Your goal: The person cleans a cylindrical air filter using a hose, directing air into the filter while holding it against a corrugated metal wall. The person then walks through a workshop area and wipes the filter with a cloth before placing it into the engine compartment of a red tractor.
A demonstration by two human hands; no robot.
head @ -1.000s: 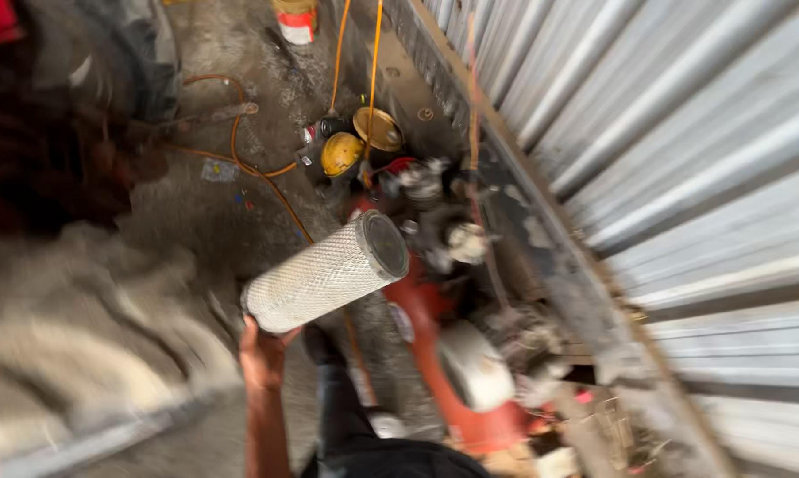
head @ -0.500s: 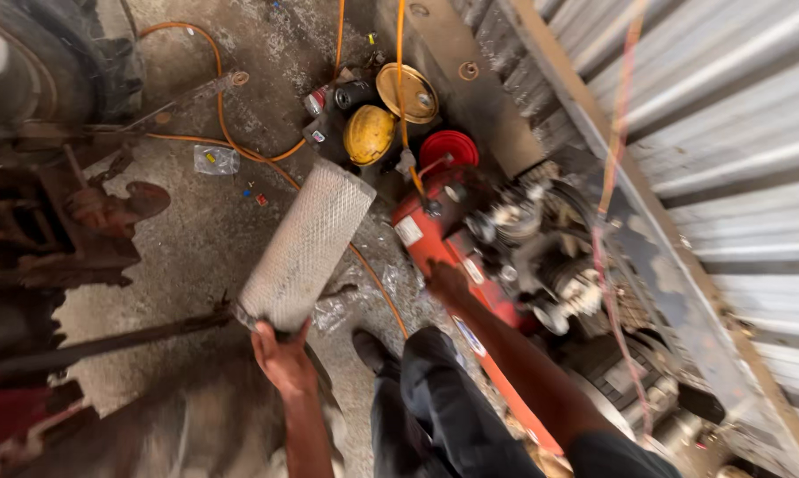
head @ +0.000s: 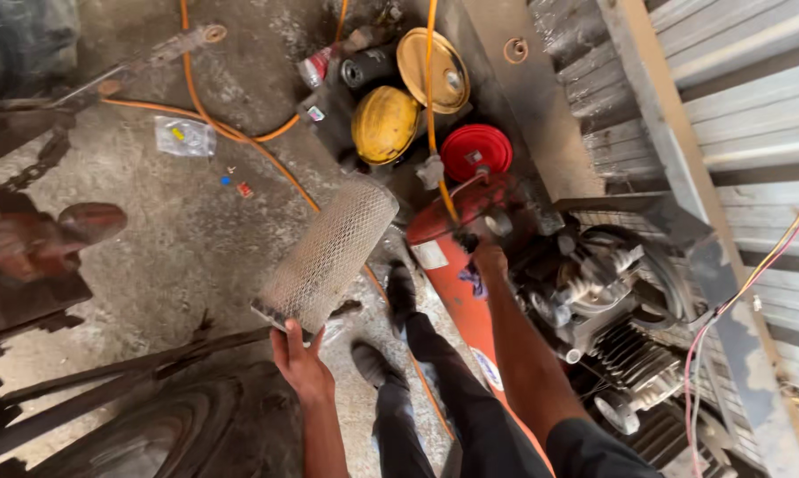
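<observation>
The left hand (head: 300, 361) grips the lower end of a cylindrical mesh air filter (head: 330, 253), fingers curled against its end cap; the filter rises up and to the right from the grip, clear of the concrete floor (head: 178, 230). An orange hose (head: 240, 142) runs across the floor beyond it. To the right, the right hand (head: 488, 261) reaches onto the red air compressor (head: 470, 265); whether its fingers are closed cannot be told. Yellow lids (head: 386, 124) lie beyond the compressor.
</observation>
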